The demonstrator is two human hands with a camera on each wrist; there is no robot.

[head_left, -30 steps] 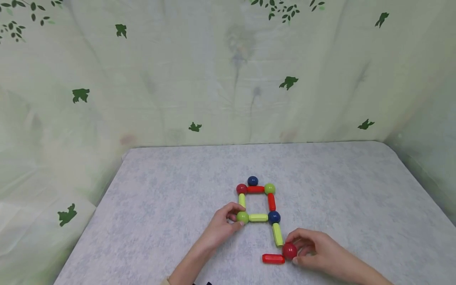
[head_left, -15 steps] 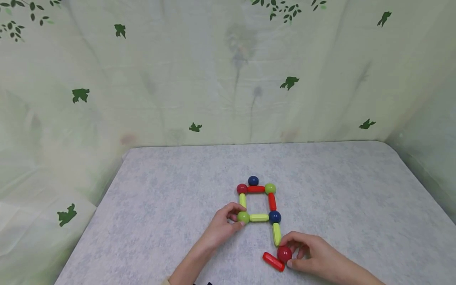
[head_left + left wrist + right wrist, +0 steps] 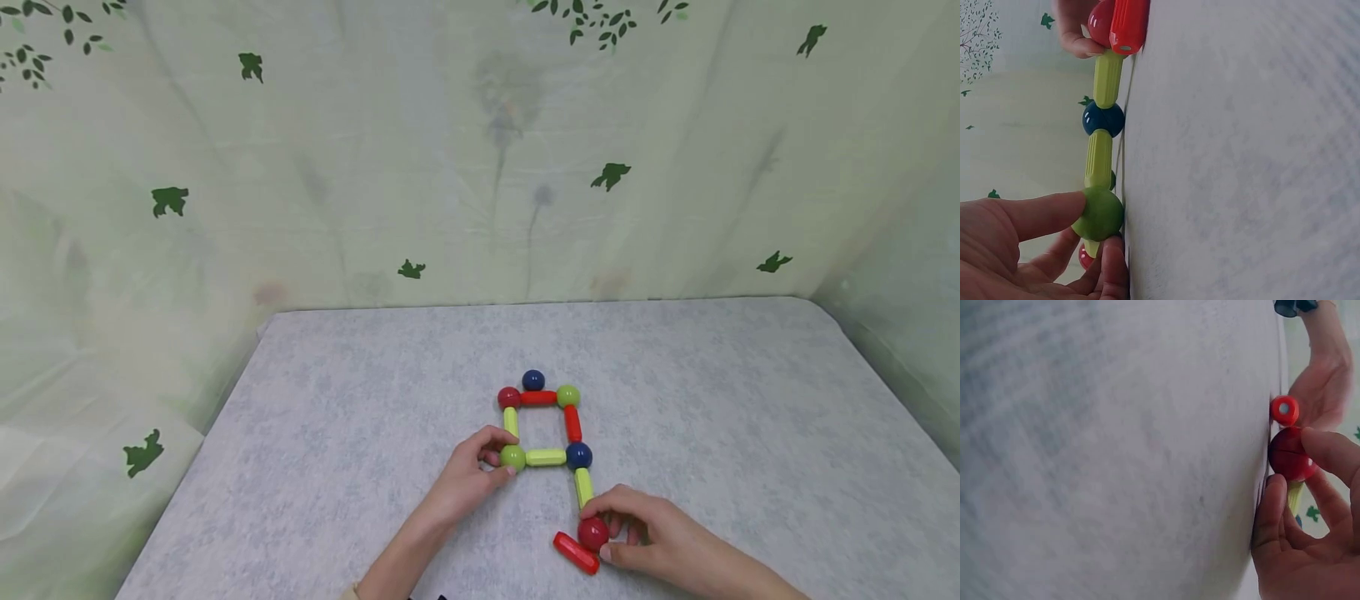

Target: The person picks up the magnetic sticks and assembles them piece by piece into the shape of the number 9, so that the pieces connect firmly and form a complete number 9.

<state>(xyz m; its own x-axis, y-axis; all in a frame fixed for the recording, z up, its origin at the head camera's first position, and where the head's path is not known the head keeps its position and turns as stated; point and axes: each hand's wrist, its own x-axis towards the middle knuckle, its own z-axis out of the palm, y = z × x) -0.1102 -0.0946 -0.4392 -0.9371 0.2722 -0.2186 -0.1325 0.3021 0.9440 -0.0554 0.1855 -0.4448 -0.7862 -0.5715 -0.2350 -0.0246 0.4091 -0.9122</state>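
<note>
My left hand point(image 3: 480, 467) pinches a green ball point(image 3: 513, 457) at the near left corner of a square of balls and rods. Between thumb and fingers, my right hand point(image 3: 652, 533) holds a red ball point(image 3: 593, 533) at the lower end of a yellow-green rod point(image 3: 583, 488). That rod runs down from the blue ball point(image 3: 579, 455) at the square's near right corner. A loose-angled red rod point(image 3: 576, 553) lies slanted against the held red ball, its pale end tip point(image 3: 1284, 409) showing in the right wrist view. The left wrist view shows the green ball point(image 3: 1099, 214) joined to a yellow-green rod point(image 3: 1099, 159).
The square's far side has a red ball point(image 3: 509, 398), a red rod point(image 3: 538, 399) and a green ball point(image 3: 568, 396). Another blue ball point(image 3: 533, 380) sits against that far red rod. A leaf-patterned curtain point(image 3: 337, 167) hangs behind the grey table point(image 3: 360, 392).
My right hand has moved slightly left with the red ball, bringing it to the yellow-green rod's end. The red rod has swung from level to slanted. My left hand stays on the green ball.
</note>
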